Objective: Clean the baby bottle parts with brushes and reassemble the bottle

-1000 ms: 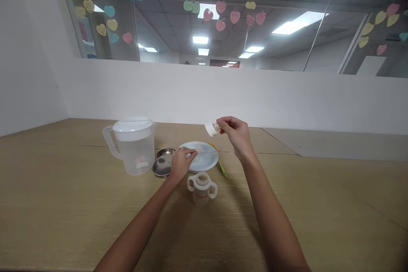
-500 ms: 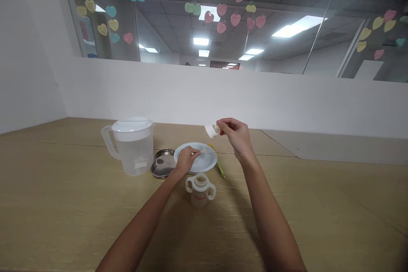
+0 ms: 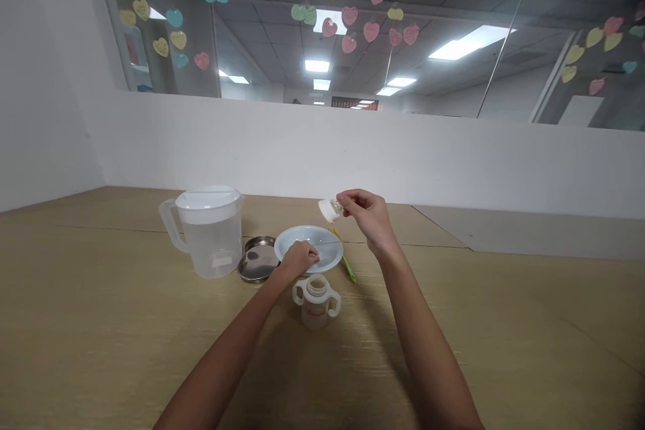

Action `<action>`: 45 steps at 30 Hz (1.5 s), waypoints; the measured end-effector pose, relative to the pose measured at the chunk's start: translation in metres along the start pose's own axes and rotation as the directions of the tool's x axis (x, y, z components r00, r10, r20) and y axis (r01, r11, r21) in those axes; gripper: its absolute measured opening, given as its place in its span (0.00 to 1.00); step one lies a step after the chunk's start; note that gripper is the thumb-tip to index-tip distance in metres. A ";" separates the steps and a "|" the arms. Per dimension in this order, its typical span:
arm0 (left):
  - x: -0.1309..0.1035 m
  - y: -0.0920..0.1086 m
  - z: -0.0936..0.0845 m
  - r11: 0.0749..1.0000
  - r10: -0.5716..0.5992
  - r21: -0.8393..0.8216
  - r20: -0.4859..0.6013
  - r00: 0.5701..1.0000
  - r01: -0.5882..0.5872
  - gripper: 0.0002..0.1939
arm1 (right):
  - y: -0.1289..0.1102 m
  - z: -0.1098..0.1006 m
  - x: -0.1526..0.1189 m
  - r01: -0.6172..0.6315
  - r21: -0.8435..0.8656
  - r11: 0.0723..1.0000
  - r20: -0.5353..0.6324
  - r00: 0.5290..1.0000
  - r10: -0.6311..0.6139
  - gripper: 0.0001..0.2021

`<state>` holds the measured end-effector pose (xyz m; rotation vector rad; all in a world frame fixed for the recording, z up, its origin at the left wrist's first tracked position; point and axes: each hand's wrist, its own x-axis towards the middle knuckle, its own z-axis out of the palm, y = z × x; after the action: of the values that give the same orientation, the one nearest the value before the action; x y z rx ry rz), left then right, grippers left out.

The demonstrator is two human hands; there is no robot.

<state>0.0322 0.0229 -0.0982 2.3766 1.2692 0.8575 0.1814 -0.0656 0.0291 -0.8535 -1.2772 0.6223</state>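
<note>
My right hand [image 3: 367, 215] is raised above the table and pinches a white bottle collar with a clear nipple [image 3: 330, 210], its white rim tilted to the left. Over the near side of a pale blue bowl [image 3: 330, 255], the fingers of my left hand [image 3: 299, 258] are closed; whatever they hold is hidden. Just in front of the bowl stands a two-handled bottle [image 3: 316, 309], upright, its mouth uncovered.
Left of the bowl lies a round metal tray [image 3: 259, 261], with a lidded clear pitcher [image 3: 211, 235] beyond it. A green brush [image 3: 349, 270] rests at the bowl's right side. A white wall [image 3: 282, 148] rises behind the table.
My left hand has moved a little toward me inside the bowl's outline, and its fingers have curled in. My right hand, with the collar, has shifted slightly left.
</note>
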 end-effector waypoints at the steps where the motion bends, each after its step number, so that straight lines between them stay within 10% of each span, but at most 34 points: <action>1: -0.001 0.002 -0.002 1.000 0.002 -0.008 -0.017 1.000 -0.002 0.08 | 0.002 0.000 0.000 0.000 -0.014 1.000 0.011 1.000 0.000 0.12; 6: -0.020 0.018 -0.023 0.995 0.011 -0.096 -0.217 0.976 -0.032 0.16 | 0.020 0.003 0.003 0.045 -0.229 0.972 0.210 0.978 0.005 0.11; 11: -0.049 0.027 -0.040 0.909 -0.021 -0.363 -0.531 0.847 -0.205 0.21 | 0.031 0.020 -0.004 0.177 -0.480 0.859 0.311 0.950 -0.022 0.10; 17: -0.071 0.027 -0.032 0.902 0.034 -0.395 -0.344 0.938 -0.177 0.20 | 0.031 0.046 -0.022 0.278 -0.602 0.748 0.406 0.914 -0.013 0.09; 25: -0.084 0.024 -0.024 0.970 0.090 -0.156 -0.486 0.869 -0.188 0.15 | 0.030 0.061 -0.036 0.305 -0.899 0.315 0.363 0.920 0.148 0.31; 35: -0.086 0.023 -0.023 0.983 0.037 -0.108 -0.684 0.729 -0.151 0.15 | 0.037 0.068 -0.040 0.278 -0.863 0.422 0.333 0.941 0.061 0.27; 45: -0.079 0.010 -0.027 0.980 0.183 0.036 -0.530 0.828 -0.193 0.20 | 0.049 0.061 -0.035 0.625 -0.738 0.254 0.665 0.738 0.117 0.20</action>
<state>-0.0124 -0.0483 -0.1010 2.3576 1.1975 1.6753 0.1178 -0.0545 -0.0268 -1.3999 -2.4743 -0.3749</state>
